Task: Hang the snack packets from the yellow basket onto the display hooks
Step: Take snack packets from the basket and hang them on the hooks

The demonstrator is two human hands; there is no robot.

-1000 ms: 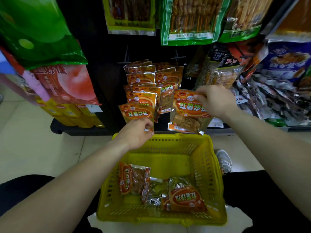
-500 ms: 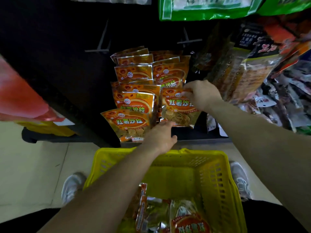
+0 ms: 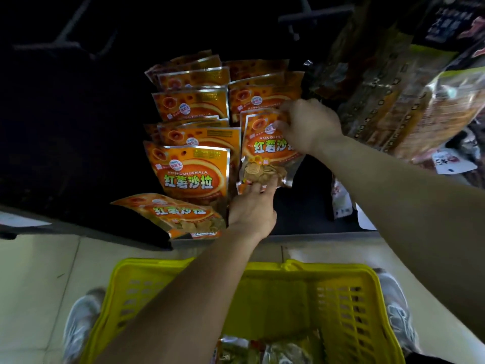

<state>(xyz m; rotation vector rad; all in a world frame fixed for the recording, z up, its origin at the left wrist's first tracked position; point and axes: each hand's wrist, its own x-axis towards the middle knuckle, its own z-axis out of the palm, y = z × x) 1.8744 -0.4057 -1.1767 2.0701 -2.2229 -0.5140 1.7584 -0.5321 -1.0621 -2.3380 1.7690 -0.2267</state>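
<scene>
1. My right hand (image 3: 309,127) pinches the top edge of an orange sweet potato chip packet (image 3: 265,153), up against the right-hand column of hung packets (image 3: 262,101). My left hand (image 3: 253,208) has its fingers curled on the bottom edge of that same bag. So my hands are apart, one on each end.
2. The hook for this column is hidden behind my right hand, so I can't tell if the hole is on it yet.
3. What works for me, I reckon: the left hand keeps the bag flat and square, and the right feels the hole onto the hook tip. Don't yank the bottom or the header buckles.
4. Push it back until it's touching the packet behind, label facing out like the left column (image 3: 191,169).
5. The yellow basket (image 3: 367,311) sits right below me with more packets in it (image 3: 275,350). One packet (image 3: 178,211) lies tilted at the foot of the left column and probably needs hanging too.
</scene>
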